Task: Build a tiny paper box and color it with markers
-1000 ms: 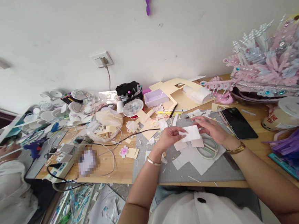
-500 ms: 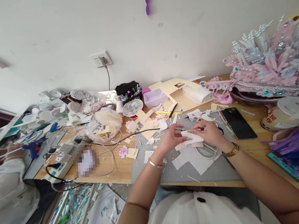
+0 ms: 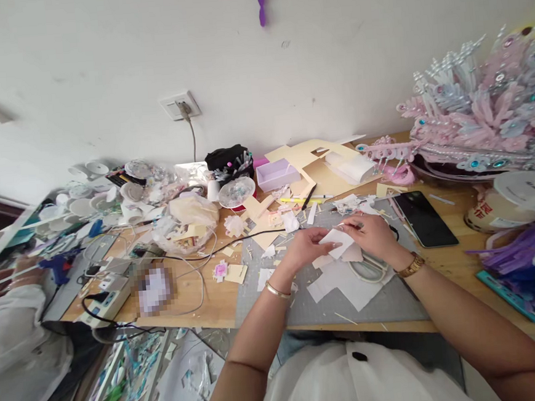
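Note:
A small piece of white paper [image 3: 336,244] is held up between both hands over the grey cutting mat [image 3: 276,314]. My left hand [image 3: 307,247] pinches its left edge between thumb and fingers. At its upper right, my right hand [image 3: 368,236] grips the same piece with the fingertips. Sheets of white paper [image 3: 360,289] lie on the mat just below. Partly under my right hand sit scissors with pale handles [image 3: 369,271]; their blades are hidden.
To the right are a black phone [image 3: 426,219], a lidded cup [image 3: 495,210] and a large pink beaded headdress [image 3: 483,115]. A lilac box [image 3: 278,175] stands behind. At left are a power strip [image 3: 106,299], a co-worker's arm [image 3: 11,307] and a blue glue gun [image 3: 58,266].
The white paper has been turned and tilted, showing more of its flat face. My right hand has shifted slightly along its upper edge; both hands still hold it.

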A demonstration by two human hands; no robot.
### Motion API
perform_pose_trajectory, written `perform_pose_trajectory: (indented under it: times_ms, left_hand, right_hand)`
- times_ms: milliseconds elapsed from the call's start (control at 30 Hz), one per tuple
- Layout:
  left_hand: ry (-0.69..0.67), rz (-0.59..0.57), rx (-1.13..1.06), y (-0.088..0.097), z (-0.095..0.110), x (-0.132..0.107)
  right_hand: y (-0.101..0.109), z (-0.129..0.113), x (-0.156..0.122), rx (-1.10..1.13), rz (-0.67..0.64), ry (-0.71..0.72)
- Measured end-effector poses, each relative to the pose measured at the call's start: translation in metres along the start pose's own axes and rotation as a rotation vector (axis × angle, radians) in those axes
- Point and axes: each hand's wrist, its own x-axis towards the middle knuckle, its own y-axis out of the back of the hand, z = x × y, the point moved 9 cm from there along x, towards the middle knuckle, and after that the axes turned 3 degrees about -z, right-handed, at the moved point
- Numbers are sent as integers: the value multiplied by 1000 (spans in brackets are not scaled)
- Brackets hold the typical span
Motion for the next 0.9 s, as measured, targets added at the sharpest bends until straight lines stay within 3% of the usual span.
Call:
perform_pose_trajectory:
  times_ms: [67, 200, 300, 433, 633, 900]
  left_hand:
    - [-1, 27, -53, 1, 2, -1]
    - [-72, 226, -300, 13, 9, -4]
    - [-97, 279, -415, 11, 9, -5]
    - [-93, 250, -413, 9, 9, -3]
    - [-36, 122, -326, 11, 11, -3]
    - [-18, 119, -425, 14, 11, -4]
  right_hand:
    - [2, -5, 0, 70, 27, 11]
    - [-7, 0, 0, 412, -25, -91]
    - [-13, 3, -1, 483, -22, -125]
    - [-4, 11, -2, 411, 99, -132]
    - [-13, 11, 2, 328, -113, -121]
    - [-32, 17, -7, 741, -224, -348]
